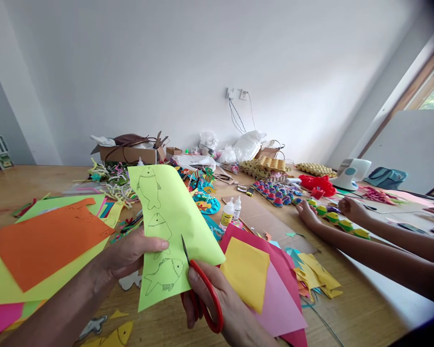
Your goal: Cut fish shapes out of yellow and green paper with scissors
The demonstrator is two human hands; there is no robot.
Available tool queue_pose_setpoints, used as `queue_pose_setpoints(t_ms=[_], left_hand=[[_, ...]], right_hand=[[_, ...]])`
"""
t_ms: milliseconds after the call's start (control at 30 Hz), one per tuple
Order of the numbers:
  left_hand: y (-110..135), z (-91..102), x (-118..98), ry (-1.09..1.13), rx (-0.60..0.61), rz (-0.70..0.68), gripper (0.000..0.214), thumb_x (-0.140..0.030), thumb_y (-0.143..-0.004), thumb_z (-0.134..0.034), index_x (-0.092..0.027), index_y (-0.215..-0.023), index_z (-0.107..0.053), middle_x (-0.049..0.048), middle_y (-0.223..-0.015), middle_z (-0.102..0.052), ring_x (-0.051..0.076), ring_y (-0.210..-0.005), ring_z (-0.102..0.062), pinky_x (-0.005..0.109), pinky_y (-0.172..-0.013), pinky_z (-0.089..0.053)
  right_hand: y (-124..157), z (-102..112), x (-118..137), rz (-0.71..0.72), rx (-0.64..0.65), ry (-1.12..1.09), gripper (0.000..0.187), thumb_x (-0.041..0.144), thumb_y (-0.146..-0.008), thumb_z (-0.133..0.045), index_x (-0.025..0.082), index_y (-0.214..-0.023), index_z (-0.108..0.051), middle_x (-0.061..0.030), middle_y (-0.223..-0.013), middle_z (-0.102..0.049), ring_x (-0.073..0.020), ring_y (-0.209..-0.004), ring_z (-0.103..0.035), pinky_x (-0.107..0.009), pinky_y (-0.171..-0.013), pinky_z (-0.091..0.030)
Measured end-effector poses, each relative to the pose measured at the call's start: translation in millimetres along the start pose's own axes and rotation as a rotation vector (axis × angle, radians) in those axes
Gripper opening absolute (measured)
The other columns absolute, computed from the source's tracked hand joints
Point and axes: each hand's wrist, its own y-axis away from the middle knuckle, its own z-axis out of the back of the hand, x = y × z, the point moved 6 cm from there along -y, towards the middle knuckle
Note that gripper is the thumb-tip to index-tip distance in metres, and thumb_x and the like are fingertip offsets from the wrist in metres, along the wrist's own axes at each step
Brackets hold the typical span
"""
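Observation:
My left hand (130, 255) pinches the left edge of a light green paper sheet (173, 212) with three fish drawn on it in black outline. The sheet stands up in front of me above the wooden table (358, 308). My right hand (224, 308) grips red-handled scissors (202, 289), fingers through the loops. The blades point up and cut into the sheet beside the lowest fish.
Orange (47, 241), yellow (246, 272) and pink (278, 299) paper sheets lie around. Two glue bottles (230, 213), paper scraps, egg trays (264, 166) and a cardboard box (130, 153) crowd the far table. Another person's two hands (329, 212) rest at the right by painted pieces.

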Motion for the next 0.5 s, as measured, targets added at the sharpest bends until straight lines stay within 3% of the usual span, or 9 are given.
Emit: queue_pose_setpoints(t_ms=[267, 500], left_hand=[[1, -1.4, -2, -0.023, 0.002, -0.012, 0.023, -0.015, -0.06, -0.077, -0.02, -0.083, -0.076, 0.0057, -0.081, -0.079, 0.025, -0.074, -0.072, 0.032, -0.069, -0.057], [-2, -0.3, 5, -0.002, 0.07, 0.011, 0.027, -0.016, -0.063, -0.075, -0.02, -0.091, -0.076, 0.007, -0.087, -0.078, 0.025, -0.076, -0.072, 0.034, -0.073, -0.058]], right_hand=[[-1, 1, -15, -0.093, -0.062, -0.065, 0.056, 0.074, -0.077, -0.042, 0.019, -0.066, -0.045, 0.0078, -0.039, -0.038, -0.006, -0.032, -0.03, -0.018, -0.034, -0.019], [1, 3, -8, -0.075, -0.062, -0.016, 0.053, 0.069, -0.081, -0.041, 0.018, -0.066, -0.046, 0.0046, -0.046, -0.045, -0.0083, -0.041, -0.039, -0.018, -0.039, -0.028]])
